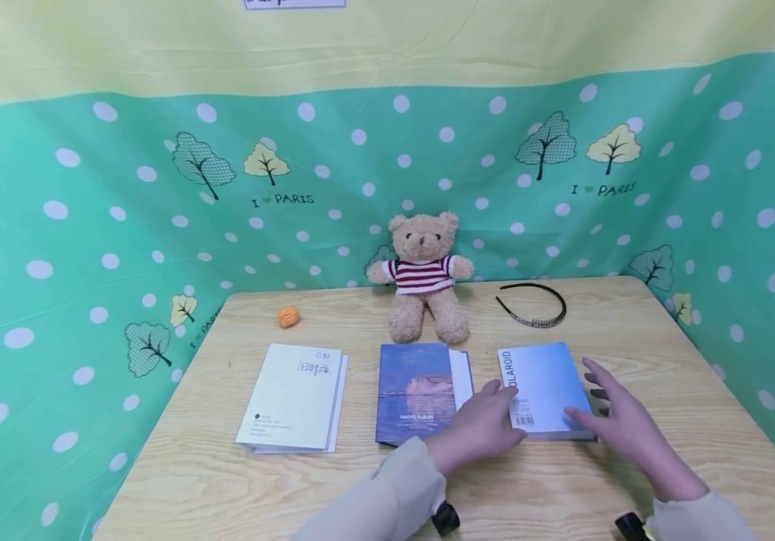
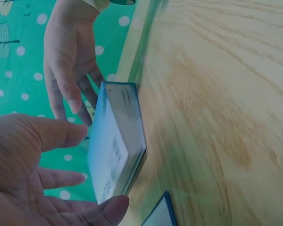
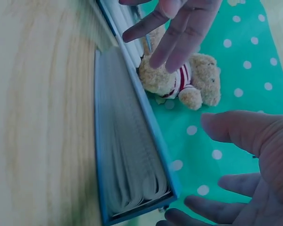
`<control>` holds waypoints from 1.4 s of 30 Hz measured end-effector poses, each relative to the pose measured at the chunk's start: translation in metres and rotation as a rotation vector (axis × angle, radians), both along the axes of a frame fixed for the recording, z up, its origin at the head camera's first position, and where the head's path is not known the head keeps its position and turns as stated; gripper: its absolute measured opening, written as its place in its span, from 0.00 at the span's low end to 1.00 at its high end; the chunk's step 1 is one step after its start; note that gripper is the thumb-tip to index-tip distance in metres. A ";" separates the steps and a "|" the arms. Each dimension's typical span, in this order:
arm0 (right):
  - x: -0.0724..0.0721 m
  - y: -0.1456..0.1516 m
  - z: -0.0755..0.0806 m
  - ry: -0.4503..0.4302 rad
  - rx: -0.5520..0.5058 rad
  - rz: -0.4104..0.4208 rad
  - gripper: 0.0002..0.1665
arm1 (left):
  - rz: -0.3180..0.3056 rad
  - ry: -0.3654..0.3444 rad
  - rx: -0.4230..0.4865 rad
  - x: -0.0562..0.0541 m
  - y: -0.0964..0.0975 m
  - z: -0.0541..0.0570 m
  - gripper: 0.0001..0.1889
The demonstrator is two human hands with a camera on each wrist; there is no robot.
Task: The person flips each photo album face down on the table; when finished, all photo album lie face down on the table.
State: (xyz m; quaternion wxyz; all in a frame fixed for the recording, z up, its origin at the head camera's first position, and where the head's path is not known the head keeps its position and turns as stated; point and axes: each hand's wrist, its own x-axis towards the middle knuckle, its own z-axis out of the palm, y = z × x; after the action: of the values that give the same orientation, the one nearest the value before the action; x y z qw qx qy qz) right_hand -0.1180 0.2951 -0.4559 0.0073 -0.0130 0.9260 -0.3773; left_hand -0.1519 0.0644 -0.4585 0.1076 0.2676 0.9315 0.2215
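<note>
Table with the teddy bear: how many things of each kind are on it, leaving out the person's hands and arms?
Albums: 3 (white album, purple-blue album, light-blue album)
Teddy bear: 1
Headband: 1
Small orange object: 1
Total: 6

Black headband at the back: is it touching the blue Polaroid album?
Apart: the head view shows tabletop between the black headband and the blue Polaroid album.

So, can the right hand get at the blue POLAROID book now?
Probably yes: the right hand is open at the right side of the POLAROID book, and nothing visible stands between them.
</note>
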 end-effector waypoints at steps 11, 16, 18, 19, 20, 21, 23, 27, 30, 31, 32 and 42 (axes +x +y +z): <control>-0.008 -0.014 0.012 0.070 -0.040 -0.009 0.49 | -0.047 0.071 0.002 0.002 -0.032 0.012 0.32; -0.010 -0.021 0.018 0.083 -0.066 -0.011 0.46 | -0.040 0.099 0.019 0.002 -0.046 0.018 0.30; -0.012 -0.023 0.019 0.092 -0.071 -0.006 0.46 | -0.034 0.110 0.029 0.001 -0.051 0.020 0.29; -0.013 -0.024 0.020 0.096 -0.075 -0.001 0.45 | -0.033 0.117 0.034 0.001 -0.053 0.020 0.29; -0.014 -0.025 0.020 0.099 -0.078 0.004 0.45 | -0.031 0.122 0.041 0.000 -0.056 0.021 0.29; -0.014 -0.026 0.020 0.100 -0.083 0.011 0.45 | -0.030 0.130 0.045 0.000 -0.059 0.021 0.29; -0.016 -0.029 0.020 0.100 -0.098 0.026 0.45 | -0.028 0.146 0.048 -0.001 -0.064 0.020 0.30; -0.017 -0.036 0.021 0.099 -0.133 0.063 0.44 | -0.031 0.193 0.034 -0.001 -0.074 0.017 0.31; -0.018 -0.041 0.022 0.095 -0.159 0.092 0.43 | -0.039 0.225 0.024 -0.001 -0.081 0.015 0.31; -0.019 -0.042 0.022 0.089 -0.170 0.099 0.42 | -0.044 0.233 0.028 -0.001 -0.084 0.014 0.31; -0.019 -0.044 0.023 0.084 -0.176 0.107 0.42 | -0.047 0.241 0.027 -0.001 -0.086 0.013 0.31; -0.025 -0.058 0.020 0.033 -0.238 0.166 0.42 | 0.006 0.241 0.015 0.000 -0.106 0.010 0.33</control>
State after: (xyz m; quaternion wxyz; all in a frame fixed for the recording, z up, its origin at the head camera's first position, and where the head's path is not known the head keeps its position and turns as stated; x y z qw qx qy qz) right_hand -0.1427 0.2368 -0.4356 0.0219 -0.0965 0.8704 -0.4823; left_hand -0.1522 -0.0414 -0.4483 -0.0078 0.2902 0.9369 0.1948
